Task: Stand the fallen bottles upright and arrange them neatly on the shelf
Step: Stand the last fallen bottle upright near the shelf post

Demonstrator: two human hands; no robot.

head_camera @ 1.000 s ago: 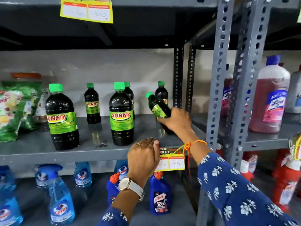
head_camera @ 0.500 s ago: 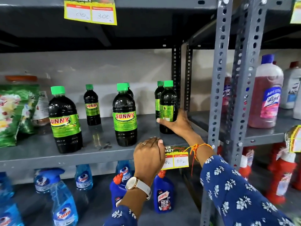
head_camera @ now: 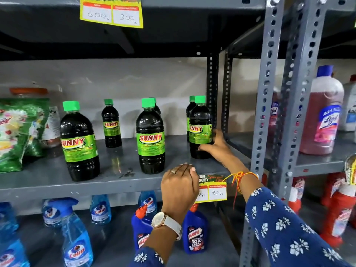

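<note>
Several dark Sunny bottles with green caps stand upright on the grey shelf (head_camera: 115, 180). My right hand (head_camera: 215, 145) wraps the lower right side of a small Sunny bottle (head_camera: 200, 128) at the shelf's right end, its label facing me. Behind it a second small bottle (head_camera: 189, 112) is half hidden. Two large bottles stand nearer the front: one at the left (head_camera: 79, 141) and one in the middle (head_camera: 151, 139), with a small bottle (head_camera: 111, 124) between them further back. My left hand (head_camera: 179, 184) rests curled on the shelf's front edge.
A green pouch (head_camera: 17, 132) leans at the shelf's left end. A yellow price tag (head_camera: 213, 189) hangs from the front lip. Blue spray bottles (head_camera: 75, 237) and Harpic bottles (head_camera: 195, 236) fill the shelf below. Grey slotted uprights (head_camera: 265, 112) stand at right, with pink Lizol bottles (head_camera: 321, 112) beyond.
The small bottle, tilted in my right hand a second ago, now stands upright on the shelf and has been turned so its label faces front. My left hand stayed on the shelf edge.
</note>
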